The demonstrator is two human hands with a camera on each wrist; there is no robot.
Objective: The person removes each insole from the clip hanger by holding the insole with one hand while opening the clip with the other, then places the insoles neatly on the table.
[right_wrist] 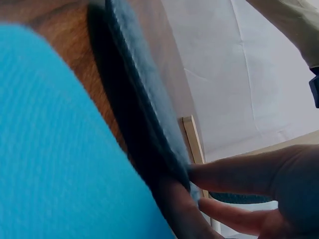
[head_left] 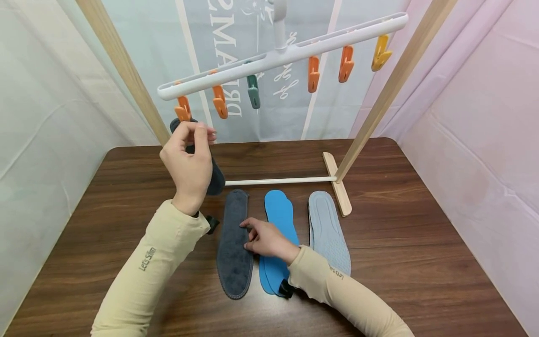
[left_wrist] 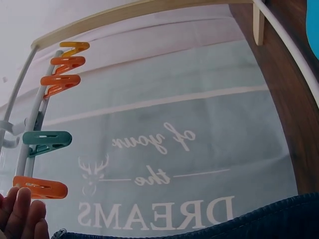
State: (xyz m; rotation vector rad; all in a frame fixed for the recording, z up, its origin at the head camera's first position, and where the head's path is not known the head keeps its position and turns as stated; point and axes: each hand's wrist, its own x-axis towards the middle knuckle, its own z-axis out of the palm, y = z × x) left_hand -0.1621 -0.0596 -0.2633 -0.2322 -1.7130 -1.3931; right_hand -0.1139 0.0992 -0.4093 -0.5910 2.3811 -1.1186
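Observation:
A dark grey insole [head_left: 216, 180] hangs upright below the leftmost orange clip [head_left: 183, 110] on the white hanger bar. My left hand [head_left: 189, 164] is raised in front of its upper part, fingers loosely bent beside the clips; the hand hides most of the insole. The left wrist view shows the fingertips [left_wrist: 24, 211] near another orange clip [left_wrist: 42, 188], with a dark insole edge [left_wrist: 259, 219] along the bottom. On the table lies a second dark grey insole [head_left: 235, 252]. My right hand [head_left: 269, 238] pinches its right edge, thumb and fingers on opposite faces in the right wrist view.
Two overlapping blue insoles [head_left: 278, 224] lie under and beside my right hand. Farther right is a pair of light grey insoles [head_left: 330, 229]. The hanger bar [head_left: 278, 58] carries orange, green and yellow clips. A wooden stand [head_left: 375, 107] rises behind, its foot [head_left: 337, 185] on the table.

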